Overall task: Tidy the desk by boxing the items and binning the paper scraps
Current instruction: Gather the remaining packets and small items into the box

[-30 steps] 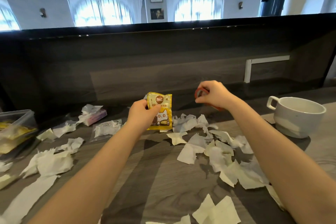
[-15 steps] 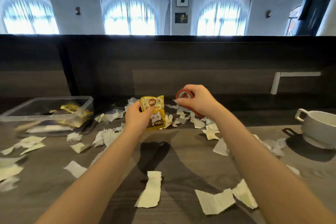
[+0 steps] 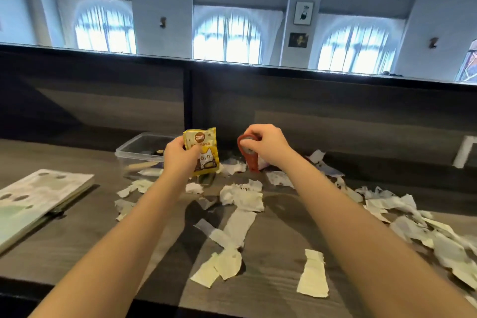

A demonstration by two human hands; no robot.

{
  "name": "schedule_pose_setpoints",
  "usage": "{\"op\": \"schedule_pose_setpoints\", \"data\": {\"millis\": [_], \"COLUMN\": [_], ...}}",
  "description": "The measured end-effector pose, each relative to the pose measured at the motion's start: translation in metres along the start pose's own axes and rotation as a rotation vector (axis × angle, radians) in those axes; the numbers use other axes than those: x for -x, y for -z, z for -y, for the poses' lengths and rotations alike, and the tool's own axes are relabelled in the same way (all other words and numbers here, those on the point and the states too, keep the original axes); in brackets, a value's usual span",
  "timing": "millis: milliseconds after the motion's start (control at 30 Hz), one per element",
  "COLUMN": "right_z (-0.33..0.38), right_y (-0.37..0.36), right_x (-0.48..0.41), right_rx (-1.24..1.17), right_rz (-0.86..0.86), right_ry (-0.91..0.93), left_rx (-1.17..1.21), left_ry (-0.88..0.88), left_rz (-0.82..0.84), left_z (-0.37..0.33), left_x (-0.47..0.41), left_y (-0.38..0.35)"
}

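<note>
Left hand (image 3: 180, 157) curled round one yellow cat-print packet (image 3: 205, 143) mid-frame, lettering unreadable, right hand (image 3: 268, 147) pinching one red strap (image 3: 248, 160) beside it, one clear box (image 3: 129, 149) just left, dozens of paper scraps (image 3: 241, 197) across desk (image 3: 77, 240).

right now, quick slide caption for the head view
Left hand holds a yellow snack packet, right hand a red object, above a desk strewn with paper scraps, a clear plastic box behind.

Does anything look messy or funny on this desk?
Yes. Torn paper scraps lie strewn across the desk, thickest toward the right. The left hand grips a yellow snack packet and the right hand a red strap-like item, neither boxed yet.
</note>
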State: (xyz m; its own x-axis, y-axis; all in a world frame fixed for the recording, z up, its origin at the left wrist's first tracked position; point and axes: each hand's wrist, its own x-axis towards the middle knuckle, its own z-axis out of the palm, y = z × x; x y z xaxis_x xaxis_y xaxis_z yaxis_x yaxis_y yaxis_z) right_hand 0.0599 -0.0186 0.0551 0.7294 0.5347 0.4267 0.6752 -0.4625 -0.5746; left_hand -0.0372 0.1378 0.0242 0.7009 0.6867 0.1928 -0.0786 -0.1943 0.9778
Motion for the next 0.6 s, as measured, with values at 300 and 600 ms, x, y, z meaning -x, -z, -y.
{"op": "schedule_pose_setpoints", "data": {"millis": [300,600], "right_z": [0.027,0.02], "right_y": [-0.056,-0.116], "right_x": [-0.074,-0.109], "right_rx": [-0.174,-0.203], "right_rz": [-0.139,0.148], "right_ry": [-0.013,-0.187], "left_rx": [-0.22,-0.627], "left_ry": [-0.133,-0.057], "left_rz": [-0.191,0.084], "left_z": [0.003,0.031], "left_x": [-0.086,-0.142], "left_y": [0.059,0.06]}}
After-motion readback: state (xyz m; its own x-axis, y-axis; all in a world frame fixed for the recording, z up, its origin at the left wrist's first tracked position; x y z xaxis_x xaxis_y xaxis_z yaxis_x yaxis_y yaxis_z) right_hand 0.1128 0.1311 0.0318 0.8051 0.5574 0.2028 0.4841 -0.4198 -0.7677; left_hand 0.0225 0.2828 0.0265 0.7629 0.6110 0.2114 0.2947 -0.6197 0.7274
